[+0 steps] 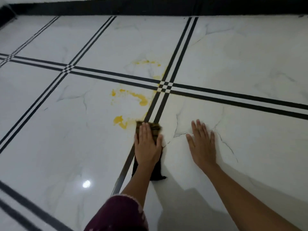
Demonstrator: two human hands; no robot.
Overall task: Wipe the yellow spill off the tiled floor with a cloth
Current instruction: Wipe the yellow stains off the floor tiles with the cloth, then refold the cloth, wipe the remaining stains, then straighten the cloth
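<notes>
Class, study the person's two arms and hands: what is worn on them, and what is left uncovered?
Both hands, left hand and right hand, are bare: no gloves, rings or watch show. Both forearms are uncovered. A maroon garment with pale edging and small light specks lies at the bottom by the left arm.

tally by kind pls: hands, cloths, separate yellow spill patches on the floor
Hands: 2, left hand flat on the cloth, right hand flat on bare tile
Cloths: 1, dark cloth
Yellow spill patches: 3, far, middle, near
Total: 6
</notes>
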